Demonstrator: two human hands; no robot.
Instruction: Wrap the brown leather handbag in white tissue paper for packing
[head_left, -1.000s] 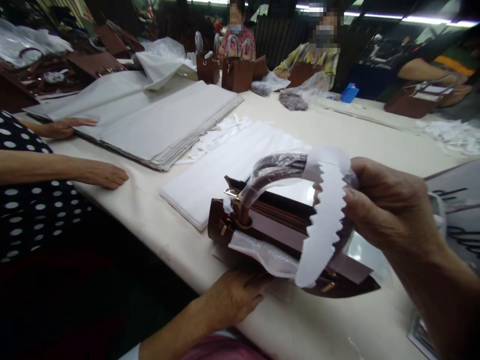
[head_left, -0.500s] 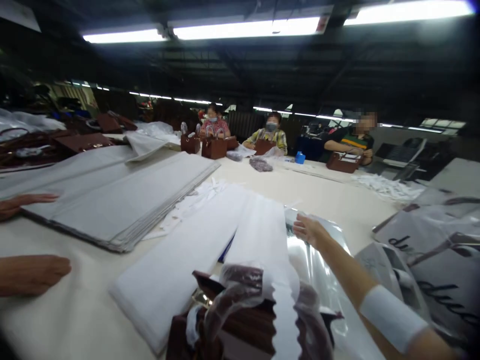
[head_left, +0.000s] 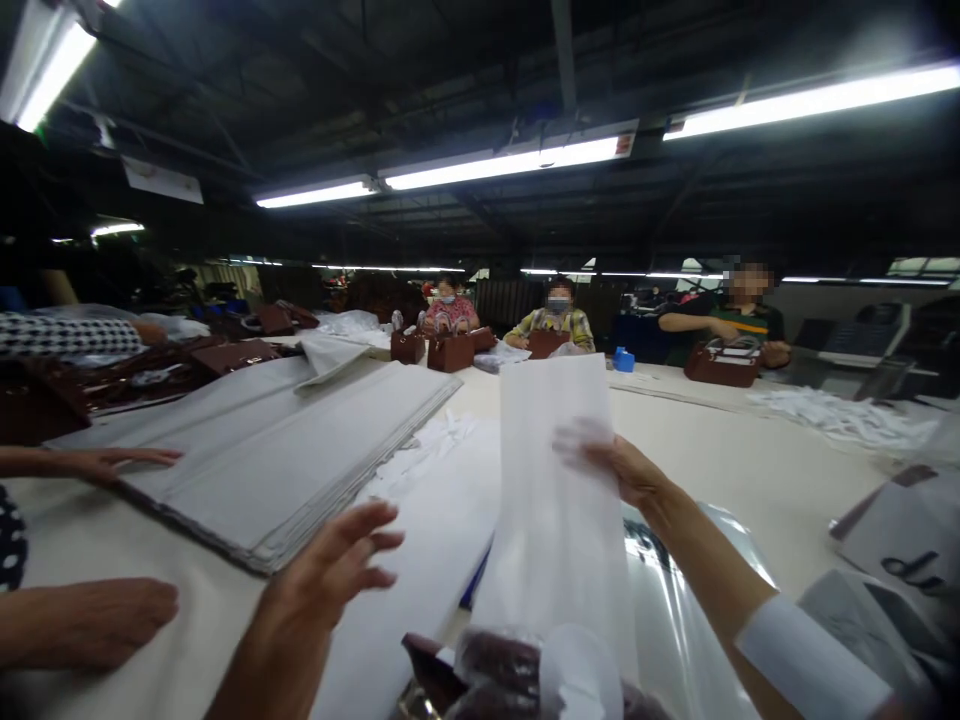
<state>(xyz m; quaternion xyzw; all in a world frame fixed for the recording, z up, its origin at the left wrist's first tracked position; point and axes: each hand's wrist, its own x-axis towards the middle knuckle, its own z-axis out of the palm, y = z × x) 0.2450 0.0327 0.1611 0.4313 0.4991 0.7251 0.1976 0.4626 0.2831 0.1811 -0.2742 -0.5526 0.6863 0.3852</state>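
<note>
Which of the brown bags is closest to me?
The nearest brown bag is at the picture's bottom edge, partly cut off; the other brown bags are farther away, across the table or toward its left.

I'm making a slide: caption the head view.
Right hand holds a white sheet beyond a brown bag; left hand hovers open.

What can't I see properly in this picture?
All in the head view:
- Brown bag: mostly cut off by the bottom edge.
- Right hand: its fingers are blurred, so how they grip the white sheet is unclear.
- Blue thing: partly hidden by that sheet; I can't tell what it is.
- Left hand: its forearm is cut off by the bottom edge.
</note>
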